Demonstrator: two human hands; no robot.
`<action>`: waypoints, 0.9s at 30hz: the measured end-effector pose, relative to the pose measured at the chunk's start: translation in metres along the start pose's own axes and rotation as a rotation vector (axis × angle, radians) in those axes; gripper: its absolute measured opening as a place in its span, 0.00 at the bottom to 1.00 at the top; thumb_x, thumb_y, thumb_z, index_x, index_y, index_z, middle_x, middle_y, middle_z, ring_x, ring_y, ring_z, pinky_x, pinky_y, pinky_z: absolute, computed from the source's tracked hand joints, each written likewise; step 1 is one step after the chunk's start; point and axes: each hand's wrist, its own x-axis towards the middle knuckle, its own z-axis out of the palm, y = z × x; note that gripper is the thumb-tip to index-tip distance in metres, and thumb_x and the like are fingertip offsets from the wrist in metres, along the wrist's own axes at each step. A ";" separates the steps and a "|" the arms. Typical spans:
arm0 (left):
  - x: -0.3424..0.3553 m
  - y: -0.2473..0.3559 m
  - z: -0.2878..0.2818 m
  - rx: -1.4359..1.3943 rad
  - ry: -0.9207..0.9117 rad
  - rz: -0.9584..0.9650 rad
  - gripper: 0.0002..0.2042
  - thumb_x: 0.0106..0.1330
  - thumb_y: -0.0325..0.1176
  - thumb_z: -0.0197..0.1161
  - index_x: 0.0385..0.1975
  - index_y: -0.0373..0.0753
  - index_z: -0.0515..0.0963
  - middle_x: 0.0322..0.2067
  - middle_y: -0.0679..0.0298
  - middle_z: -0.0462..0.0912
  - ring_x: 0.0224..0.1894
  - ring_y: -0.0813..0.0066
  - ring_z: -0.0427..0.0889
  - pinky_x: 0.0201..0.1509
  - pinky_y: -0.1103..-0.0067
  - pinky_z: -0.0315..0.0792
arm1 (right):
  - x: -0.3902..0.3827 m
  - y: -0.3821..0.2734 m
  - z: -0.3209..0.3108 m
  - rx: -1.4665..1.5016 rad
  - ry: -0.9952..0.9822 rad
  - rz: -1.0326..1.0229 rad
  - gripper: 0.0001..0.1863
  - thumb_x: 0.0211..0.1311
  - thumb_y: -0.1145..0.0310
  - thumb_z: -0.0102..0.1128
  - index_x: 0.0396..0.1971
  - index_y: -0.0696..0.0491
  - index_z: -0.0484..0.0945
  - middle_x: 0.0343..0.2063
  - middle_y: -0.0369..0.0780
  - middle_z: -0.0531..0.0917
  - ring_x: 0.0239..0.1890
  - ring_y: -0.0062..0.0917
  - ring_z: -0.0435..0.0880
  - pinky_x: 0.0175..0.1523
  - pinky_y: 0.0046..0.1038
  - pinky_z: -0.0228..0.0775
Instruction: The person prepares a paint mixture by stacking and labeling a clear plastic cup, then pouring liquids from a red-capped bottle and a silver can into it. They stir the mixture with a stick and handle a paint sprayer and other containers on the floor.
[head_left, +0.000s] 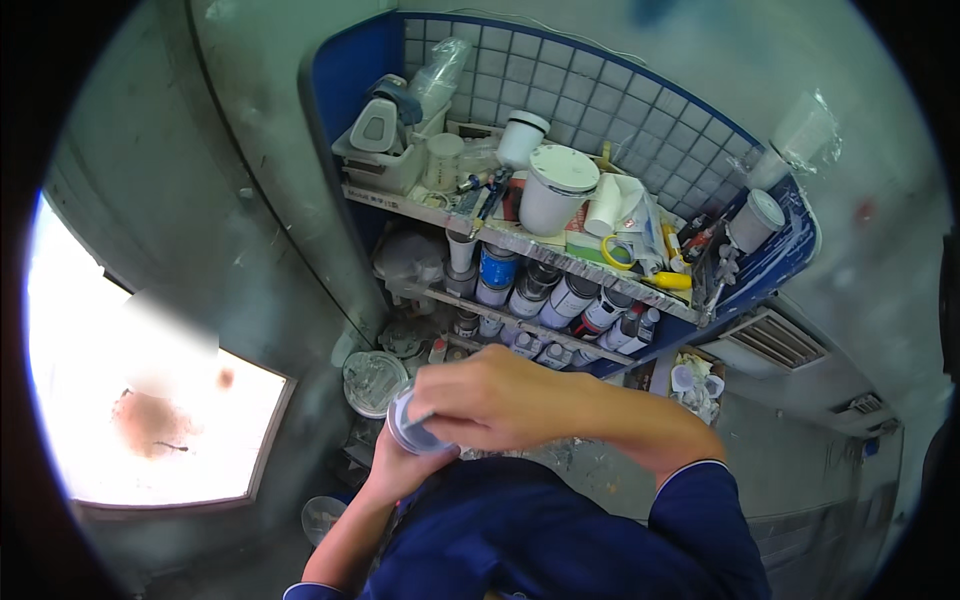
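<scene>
My left hand (402,466) is wrapped round the lower side of a small plastic cup (398,412) with pale greyish stuff inside. Over the cup's mouth is my right hand (472,398), its fingers closed and pointing down into it. A thin, stick-like piece (424,419) shows under those fingers and reaches into the cup; most of it is hidden by the hand. Just beyond the cup, to the left, stands a round container (372,384) with crumpled clear plastic on top.
Ahead is a blue shelf unit (345,85) with a mesh back. Its top shelf bears a white tub (556,190), a respirator mask (375,125), a yellow tape ring (618,252) and tools. Several cans (570,300) fill the lower shelves. A filled waste bin (697,385) stands right.
</scene>
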 end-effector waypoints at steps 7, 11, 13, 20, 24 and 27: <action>0.000 -0.001 0.002 -0.128 0.027 -0.034 0.36 0.54 0.22 0.77 0.65 0.36 0.69 0.56 0.63 0.79 0.59 0.73 0.79 0.64 0.71 0.74 | -0.008 -0.004 -0.006 0.011 -0.030 -0.004 0.09 0.64 0.66 0.61 0.40 0.54 0.79 0.34 0.41 0.78 0.32 0.42 0.82 0.34 0.41 0.75; 0.001 -0.002 0.002 -0.142 0.002 0.006 0.37 0.53 0.22 0.76 0.66 0.36 0.68 0.57 0.62 0.79 0.59 0.73 0.79 0.64 0.71 0.73 | -0.005 0.006 -0.002 -0.015 0.042 0.005 0.09 0.63 0.67 0.61 0.40 0.54 0.79 0.33 0.42 0.78 0.32 0.42 0.82 0.34 0.41 0.75; -0.001 0.011 0.006 -0.161 0.053 0.019 0.38 0.53 0.22 0.76 0.66 0.36 0.67 0.57 0.62 0.78 0.59 0.73 0.78 0.65 0.71 0.72 | -0.004 0.006 -0.003 -0.057 0.047 0.033 0.09 0.63 0.67 0.61 0.40 0.54 0.79 0.33 0.42 0.79 0.32 0.42 0.83 0.34 0.41 0.74; -0.002 -0.006 0.001 -0.066 0.019 -0.011 0.42 0.53 0.29 0.80 0.68 0.35 0.64 0.60 0.59 0.77 0.62 0.70 0.77 0.67 0.69 0.70 | 0.000 -0.002 -0.005 0.008 0.024 -0.031 0.09 0.62 0.70 0.66 0.41 0.50 0.80 0.33 0.38 0.80 0.26 0.35 0.81 0.28 0.34 0.71; -0.002 -0.002 -0.002 0.027 0.046 0.017 0.47 0.50 0.31 0.82 0.70 0.34 0.62 0.61 0.57 0.77 0.63 0.69 0.77 0.68 0.69 0.70 | -0.004 -0.003 -0.013 -0.058 -0.008 0.073 0.08 0.63 0.67 0.63 0.40 0.53 0.81 0.33 0.41 0.80 0.30 0.40 0.83 0.32 0.38 0.74; -0.001 -0.009 -0.005 -0.005 0.014 -0.005 0.47 0.50 0.30 0.81 0.71 0.34 0.61 0.61 0.57 0.77 0.64 0.68 0.76 0.68 0.69 0.70 | -0.002 -0.008 -0.012 0.011 -0.059 -0.006 0.08 0.62 0.68 0.64 0.40 0.53 0.81 0.33 0.40 0.80 0.29 0.39 0.83 0.31 0.38 0.73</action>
